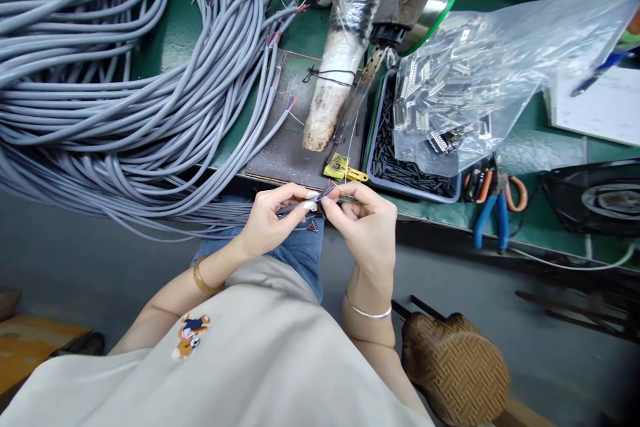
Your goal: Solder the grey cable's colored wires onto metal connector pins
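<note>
At the table's front edge, my left hand (274, 215) pinches the end of a grey cable, its fingers closed just behind the stripped part. Thin coloured wires (327, 192) fan out from that end, blue, orange and white among them. My right hand (364, 215) is closed on these wires with thumb and forefinger, close to the left fingertips. Just below the hands, over my lap, a small black connector (313, 225) sits on the end of another cable. A large bundle of grey cables (200, 100) with bared coloured ends spreads across the table at the left.
A soldering iron (367, 73) points down beside a plastic-wrapped tube (335, 73). Right of them, a tray (370, 153) holds short black sleeves, with a bag of metal connectors (450, 87) on top. Pliers and cutters (493, 203), a fan (600, 197) and a stool (460, 367) are further right.
</note>
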`<state>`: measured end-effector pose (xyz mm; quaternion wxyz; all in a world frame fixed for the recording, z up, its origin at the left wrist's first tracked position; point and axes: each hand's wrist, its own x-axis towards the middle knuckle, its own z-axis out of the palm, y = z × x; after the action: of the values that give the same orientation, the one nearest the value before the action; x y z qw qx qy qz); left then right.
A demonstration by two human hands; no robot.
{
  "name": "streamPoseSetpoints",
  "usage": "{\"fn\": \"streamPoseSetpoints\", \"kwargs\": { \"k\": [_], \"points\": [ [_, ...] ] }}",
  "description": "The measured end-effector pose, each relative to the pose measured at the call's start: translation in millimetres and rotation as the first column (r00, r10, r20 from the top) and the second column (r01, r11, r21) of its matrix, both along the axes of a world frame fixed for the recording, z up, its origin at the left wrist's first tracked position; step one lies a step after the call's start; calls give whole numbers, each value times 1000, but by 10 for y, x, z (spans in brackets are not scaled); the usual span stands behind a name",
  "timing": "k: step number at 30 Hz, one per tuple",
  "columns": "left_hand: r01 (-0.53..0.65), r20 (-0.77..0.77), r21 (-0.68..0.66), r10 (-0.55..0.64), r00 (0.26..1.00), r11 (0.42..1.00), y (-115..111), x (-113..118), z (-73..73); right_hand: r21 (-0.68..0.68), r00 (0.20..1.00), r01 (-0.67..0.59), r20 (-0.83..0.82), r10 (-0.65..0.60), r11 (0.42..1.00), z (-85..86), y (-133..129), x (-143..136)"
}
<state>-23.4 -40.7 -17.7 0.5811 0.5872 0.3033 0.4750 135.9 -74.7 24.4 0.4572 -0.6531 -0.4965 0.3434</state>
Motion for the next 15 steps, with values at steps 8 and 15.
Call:
{"fn": "streamPoseSetpoints", "kwargs": {
  "k": [8,15],
  "points": [
    [-50,-143,288,94,985,956,22,-26,18,34,993,-51,111,47,998,-2,-17,54],
    [72,-16,-142,-75,997,987,-18,-2,86,110,987,-103,132,89,989,-1,5,19]
  ]
}}
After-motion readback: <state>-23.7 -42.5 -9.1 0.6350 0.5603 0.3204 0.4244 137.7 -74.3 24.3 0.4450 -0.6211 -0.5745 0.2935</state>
